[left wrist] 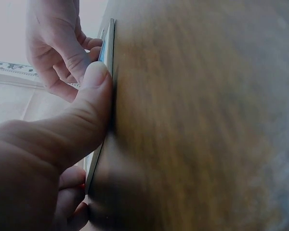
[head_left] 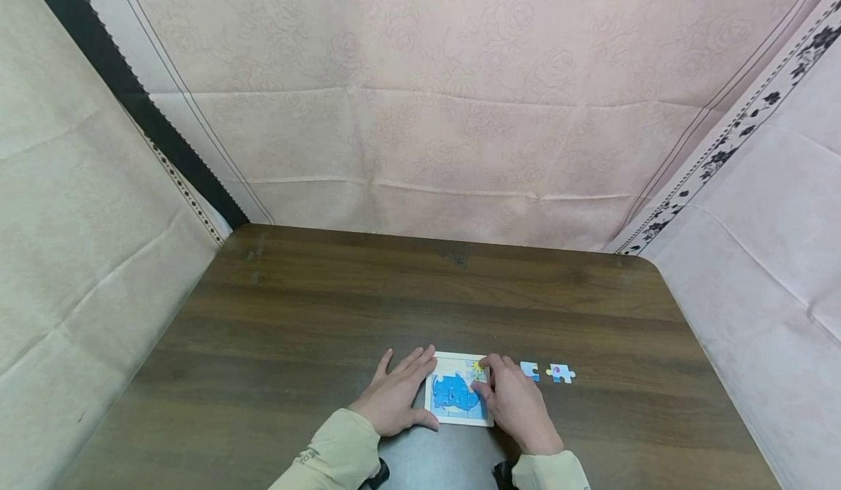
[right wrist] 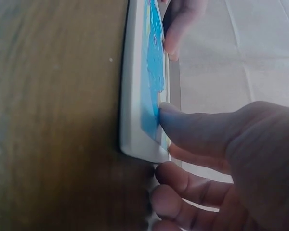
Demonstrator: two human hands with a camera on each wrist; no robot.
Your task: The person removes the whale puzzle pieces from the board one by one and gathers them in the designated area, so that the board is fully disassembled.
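A small jigsaw puzzle in a white frame (head_left: pixel 460 421) lies flat on the wooden table, with a blue animal picture (head_left: pixel 453 393) in it. My left hand (head_left: pixel 393 401) rests along the left side of the frame, fingers extended. Its thumb (left wrist: pixel 95 77) presses the near edge. Over the right side, my right hand (head_left: pixel 519 402) has curled fingers, with the thumb (right wrist: pixel 176 120) and index finger pinching a puzzle piece (head_left: pixel 477 366) at the picture's upper right. The fingers partly hide this piece.
Two loose puzzle pieces, one pale blue (head_left: pixel 530 370) and one with a small pink mark (head_left: pixel 561 373), lie to the right of the frame. The brown wooden table (head_left: pixel 328 293) has pale cloth (head_left: pixel 420 139) hanging behind it and at its sides.
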